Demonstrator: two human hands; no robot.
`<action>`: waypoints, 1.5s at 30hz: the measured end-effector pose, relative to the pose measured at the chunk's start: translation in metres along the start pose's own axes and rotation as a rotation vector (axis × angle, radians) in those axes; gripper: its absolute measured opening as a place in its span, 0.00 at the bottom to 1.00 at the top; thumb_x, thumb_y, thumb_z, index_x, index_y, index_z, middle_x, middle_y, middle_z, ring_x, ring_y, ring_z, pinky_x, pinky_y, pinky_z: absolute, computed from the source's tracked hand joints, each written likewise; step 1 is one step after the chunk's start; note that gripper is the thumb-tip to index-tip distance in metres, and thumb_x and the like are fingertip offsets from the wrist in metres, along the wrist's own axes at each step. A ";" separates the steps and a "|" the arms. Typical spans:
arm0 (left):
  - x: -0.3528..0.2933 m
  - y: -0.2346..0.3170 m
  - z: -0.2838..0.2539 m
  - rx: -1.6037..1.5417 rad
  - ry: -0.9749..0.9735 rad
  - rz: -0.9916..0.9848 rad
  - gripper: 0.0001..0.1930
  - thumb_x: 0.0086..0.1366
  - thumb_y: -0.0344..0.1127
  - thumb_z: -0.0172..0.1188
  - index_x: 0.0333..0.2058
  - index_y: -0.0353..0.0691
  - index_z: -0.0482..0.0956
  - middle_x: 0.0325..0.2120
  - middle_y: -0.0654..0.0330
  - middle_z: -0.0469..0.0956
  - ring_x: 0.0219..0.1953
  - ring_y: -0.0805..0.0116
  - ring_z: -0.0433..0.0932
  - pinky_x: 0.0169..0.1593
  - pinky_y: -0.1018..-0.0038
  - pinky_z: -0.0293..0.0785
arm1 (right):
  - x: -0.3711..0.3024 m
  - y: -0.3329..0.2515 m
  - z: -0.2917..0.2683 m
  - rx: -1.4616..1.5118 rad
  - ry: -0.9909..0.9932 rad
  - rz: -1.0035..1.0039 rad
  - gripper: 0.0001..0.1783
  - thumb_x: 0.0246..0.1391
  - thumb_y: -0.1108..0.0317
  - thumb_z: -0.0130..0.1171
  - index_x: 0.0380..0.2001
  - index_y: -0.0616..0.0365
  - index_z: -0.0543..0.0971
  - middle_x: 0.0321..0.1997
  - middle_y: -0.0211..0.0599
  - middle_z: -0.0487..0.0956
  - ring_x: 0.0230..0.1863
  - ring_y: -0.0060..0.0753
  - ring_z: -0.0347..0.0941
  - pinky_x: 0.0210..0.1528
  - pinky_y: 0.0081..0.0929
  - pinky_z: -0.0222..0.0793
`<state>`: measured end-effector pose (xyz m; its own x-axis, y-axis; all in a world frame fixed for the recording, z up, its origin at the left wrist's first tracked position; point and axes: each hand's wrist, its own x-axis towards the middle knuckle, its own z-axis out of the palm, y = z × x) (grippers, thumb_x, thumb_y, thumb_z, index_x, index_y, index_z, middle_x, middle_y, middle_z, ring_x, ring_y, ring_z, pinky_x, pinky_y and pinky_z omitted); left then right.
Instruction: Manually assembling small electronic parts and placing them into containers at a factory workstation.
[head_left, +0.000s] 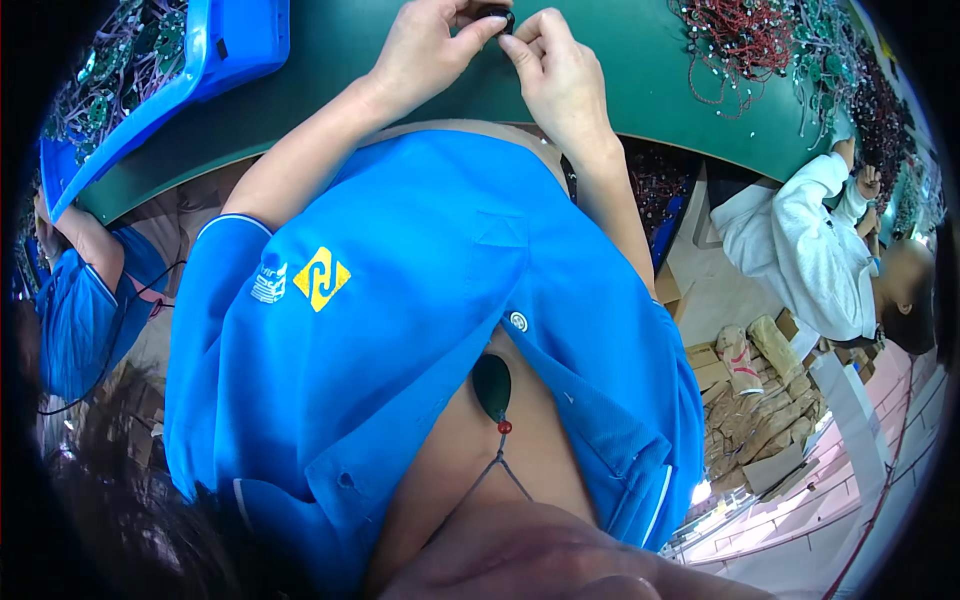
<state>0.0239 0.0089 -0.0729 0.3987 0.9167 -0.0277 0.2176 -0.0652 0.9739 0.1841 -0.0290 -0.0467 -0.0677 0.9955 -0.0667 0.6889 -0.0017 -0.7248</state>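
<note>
At the top edge of the head view, both hands meet over the green table (330,90). A small, dark, rounded piece (505,17) sits between the fingertips; its exact kind cannot be made out. My left hand (432,48) is closed, its thumb and fingers pinching the piece from the left. From the right, my right hand (558,80) has its fingers curled, with thumb and index finger pressed against the lower side of the same piece. The frame's edge cuts off part of the left fingers.
A blue plastic bin (245,45) with green circuit boards and wires stands at left. Red cord bundles (745,40) and more green boards (825,60) lie at right. Dark parts fill a container below the table edge. People sit on both sides, one in a white sleeve (800,240).
</note>
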 end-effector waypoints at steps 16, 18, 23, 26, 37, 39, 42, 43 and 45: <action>0.109 -0.074 -0.040 0.844 0.422 0.155 0.28 0.44 0.23 0.59 0.50 0.38 0.70 0.54 0.50 0.67 0.55 0.49 0.65 0.61 0.61 0.59 | -0.113 0.050 -0.113 -0.434 -0.070 0.388 0.10 0.54 0.68 0.57 0.40 0.53 0.75 0.16 0.27 0.71 0.17 0.28 0.65 0.24 0.27 0.61; 0.114 -0.070 -0.035 0.768 0.427 0.202 0.27 0.45 0.23 0.59 0.49 0.38 0.71 0.52 0.51 0.68 0.53 0.49 0.66 0.60 0.61 0.60 | -0.125 0.057 -0.119 -0.623 -0.123 0.566 0.11 0.54 0.65 0.57 0.41 0.52 0.76 0.18 0.27 0.74 0.19 0.30 0.69 0.26 0.28 0.63; 0.108 -0.040 -0.049 0.625 0.485 0.288 0.25 0.48 0.22 0.57 0.48 0.38 0.71 0.48 0.52 0.71 0.50 0.51 0.68 0.57 0.63 0.63 | -0.105 0.063 -0.119 -0.662 0.167 0.439 0.12 0.52 0.62 0.58 0.41 0.49 0.76 0.29 0.30 0.80 0.30 0.35 0.76 0.32 0.30 0.68; 0.104 -0.023 -0.053 0.540 0.519 0.345 0.23 0.49 0.22 0.56 0.48 0.37 0.72 0.45 0.52 0.72 0.47 0.51 0.69 0.54 0.64 0.65 | -0.059 0.056 -0.106 -0.511 0.291 0.242 0.13 0.53 0.62 0.58 0.42 0.48 0.78 0.33 0.27 0.81 0.30 0.30 0.75 0.33 0.25 0.68; 0.026 -0.022 -0.046 -0.029 0.185 -0.013 0.14 0.63 0.28 0.57 0.48 0.40 0.75 0.31 0.59 0.78 0.29 0.74 0.77 0.33 0.81 0.74 | 0.148 0.056 -0.085 -0.837 -0.024 0.380 0.07 0.50 0.65 0.56 0.30 0.57 0.76 0.38 0.42 0.73 0.41 0.45 0.69 0.41 0.37 0.68; 0.020 -0.016 -0.046 -0.042 0.187 -0.023 0.14 0.64 0.28 0.56 0.49 0.39 0.75 0.31 0.59 0.78 0.29 0.75 0.76 0.33 0.82 0.73 | 0.157 0.058 -0.083 -0.863 -0.024 0.359 0.07 0.50 0.65 0.56 0.30 0.57 0.76 0.37 0.41 0.72 0.41 0.45 0.69 0.41 0.37 0.68; 0.013 -0.006 -0.038 -0.082 0.159 -0.056 0.15 0.66 0.27 0.54 0.51 0.36 0.74 0.30 0.60 0.76 0.28 0.77 0.73 0.32 0.85 0.70 | 0.170 0.069 -0.079 -0.932 -0.024 0.332 0.08 0.49 0.64 0.57 0.30 0.56 0.76 0.35 0.41 0.71 0.39 0.45 0.68 0.41 0.37 0.67; 0.012 -0.005 -0.037 -0.082 0.171 -0.063 0.15 0.66 0.27 0.54 0.51 0.36 0.74 0.30 0.60 0.76 0.28 0.77 0.73 0.32 0.85 0.70 | 0.165 0.056 -0.076 -0.913 -0.041 0.303 0.08 0.49 0.64 0.57 0.31 0.56 0.76 0.36 0.41 0.71 0.39 0.45 0.68 0.42 0.36 0.66; 0.014 -0.001 -0.035 -0.125 0.138 -0.068 0.14 0.66 0.27 0.53 0.50 0.36 0.74 0.30 0.60 0.76 0.29 0.77 0.73 0.33 0.85 0.71 | 0.149 0.045 -0.066 -0.895 -0.056 0.277 0.08 0.49 0.65 0.56 0.31 0.56 0.75 0.37 0.42 0.72 0.39 0.45 0.68 0.42 0.36 0.65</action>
<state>-0.0013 0.0356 -0.0661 0.2587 0.9633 -0.0720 0.1246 0.0406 0.9914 0.2523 0.1259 -0.0438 0.1630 0.9645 -0.2076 0.9830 -0.1409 0.1174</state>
